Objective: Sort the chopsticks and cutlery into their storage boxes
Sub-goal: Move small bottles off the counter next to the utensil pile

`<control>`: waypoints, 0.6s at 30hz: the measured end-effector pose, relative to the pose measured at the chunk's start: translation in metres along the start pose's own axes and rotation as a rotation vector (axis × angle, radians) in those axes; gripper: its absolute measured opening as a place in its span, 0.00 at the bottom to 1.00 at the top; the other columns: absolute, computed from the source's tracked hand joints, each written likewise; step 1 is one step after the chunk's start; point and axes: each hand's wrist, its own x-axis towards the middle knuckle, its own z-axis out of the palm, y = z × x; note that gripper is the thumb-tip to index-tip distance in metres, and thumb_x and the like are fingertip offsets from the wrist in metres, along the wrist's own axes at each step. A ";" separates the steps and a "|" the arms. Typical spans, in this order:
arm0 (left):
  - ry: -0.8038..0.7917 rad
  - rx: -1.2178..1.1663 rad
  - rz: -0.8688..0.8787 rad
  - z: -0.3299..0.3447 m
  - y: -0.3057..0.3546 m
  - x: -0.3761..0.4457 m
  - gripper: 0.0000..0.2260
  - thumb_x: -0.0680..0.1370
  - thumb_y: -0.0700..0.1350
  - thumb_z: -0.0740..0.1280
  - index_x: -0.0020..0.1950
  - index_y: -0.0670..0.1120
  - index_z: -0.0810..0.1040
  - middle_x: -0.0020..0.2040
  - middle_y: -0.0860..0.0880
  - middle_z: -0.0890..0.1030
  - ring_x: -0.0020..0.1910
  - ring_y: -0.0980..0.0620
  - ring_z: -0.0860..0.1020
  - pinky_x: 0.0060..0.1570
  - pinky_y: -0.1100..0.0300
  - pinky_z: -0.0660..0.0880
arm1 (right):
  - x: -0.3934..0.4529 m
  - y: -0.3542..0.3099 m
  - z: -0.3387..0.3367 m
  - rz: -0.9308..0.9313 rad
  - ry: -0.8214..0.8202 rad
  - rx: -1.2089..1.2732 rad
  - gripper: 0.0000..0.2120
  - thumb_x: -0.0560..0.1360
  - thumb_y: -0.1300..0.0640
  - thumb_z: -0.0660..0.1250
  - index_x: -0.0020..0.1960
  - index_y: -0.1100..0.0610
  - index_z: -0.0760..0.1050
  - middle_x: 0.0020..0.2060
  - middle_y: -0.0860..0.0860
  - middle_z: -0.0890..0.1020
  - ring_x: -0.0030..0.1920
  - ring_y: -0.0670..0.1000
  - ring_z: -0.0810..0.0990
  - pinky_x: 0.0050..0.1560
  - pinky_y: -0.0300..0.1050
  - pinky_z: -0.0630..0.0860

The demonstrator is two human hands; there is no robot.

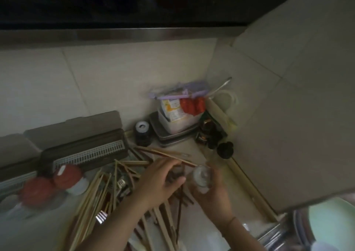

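Note:
A loose pile of pale wooden chopsticks (92, 197) and darker ones covers the counter, with metal forks (100, 217) among them. My left hand (159, 181) reaches over the pile, its fingers and thumb curled round a few dark chopsticks (175, 173); motion blur hides the details. Just to its right, my right hand (215, 195) grips a small clear glass (201, 176). A dark brown storage box (84, 151) with a white slotted insert and a raised lid stands at the back left. Part of a second box (11, 176) sits further left.
Two red-lidded jars (65, 176) stand in front of the boxes. In the tiled corner are a dark bottle (142, 133), a metal tray (172, 141) holding a plastic tub, and several dark jars (224, 149). A dish rack with plates (326, 222) is at the lower right.

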 end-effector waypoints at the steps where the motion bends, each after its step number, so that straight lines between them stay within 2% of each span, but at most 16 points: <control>1: -0.022 0.056 -0.005 0.014 0.005 0.012 0.25 0.74 0.68 0.58 0.67 0.58 0.70 0.66 0.59 0.71 0.65 0.60 0.68 0.65 0.61 0.67 | 0.005 0.011 -0.010 0.086 0.076 -0.009 0.30 0.65 0.41 0.75 0.62 0.44 0.67 0.46 0.40 0.80 0.46 0.43 0.81 0.39 0.37 0.73; 3: -0.086 0.153 0.002 0.044 0.013 0.033 0.24 0.75 0.64 0.60 0.68 0.56 0.71 0.67 0.56 0.71 0.67 0.55 0.68 0.65 0.61 0.66 | 0.015 0.033 -0.026 0.217 0.195 -0.064 0.27 0.65 0.46 0.77 0.59 0.45 0.69 0.45 0.44 0.81 0.46 0.52 0.82 0.37 0.40 0.69; 5: -0.205 0.225 0.007 0.072 0.023 0.051 0.25 0.76 0.61 0.63 0.71 0.54 0.68 0.71 0.53 0.67 0.70 0.51 0.65 0.68 0.57 0.64 | 0.028 0.054 -0.036 0.319 0.236 -0.098 0.29 0.64 0.52 0.77 0.60 0.47 0.69 0.47 0.50 0.82 0.47 0.57 0.81 0.37 0.42 0.68; 9: -0.432 0.306 0.036 0.106 0.041 0.075 0.30 0.77 0.59 0.64 0.76 0.51 0.61 0.77 0.50 0.59 0.75 0.47 0.58 0.73 0.52 0.55 | 0.045 0.090 -0.032 0.398 0.277 -0.047 0.30 0.63 0.56 0.77 0.60 0.49 0.67 0.49 0.53 0.80 0.48 0.59 0.79 0.39 0.44 0.70; 14: -0.574 0.140 0.003 0.124 0.059 0.092 0.31 0.77 0.54 0.65 0.77 0.49 0.59 0.77 0.46 0.61 0.75 0.46 0.58 0.72 0.54 0.57 | 0.058 0.097 -0.026 0.437 0.376 -0.015 0.29 0.63 0.61 0.77 0.61 0.59 0.69 0.59 0.60 0.73 0.53 0.64 0.76 0.42 0.44 0.65; 18: -0.610 0.050 -0.023 0.128 0.064 0.096 0.33 0.77 0.50 0.67 0.78 0.48 0.56 0.76 0.44 0.61 0.75 0.46 0.58 0.72 0.56 0.58 | 0.065 0.104 -0.026 0.458 0.382 -0.015 0.31 0.63 0.62 0.78 0.62 0.61 0.69 0.60 0.62 0.73 0.54 0.64 0.75 0.42 0.43 0.64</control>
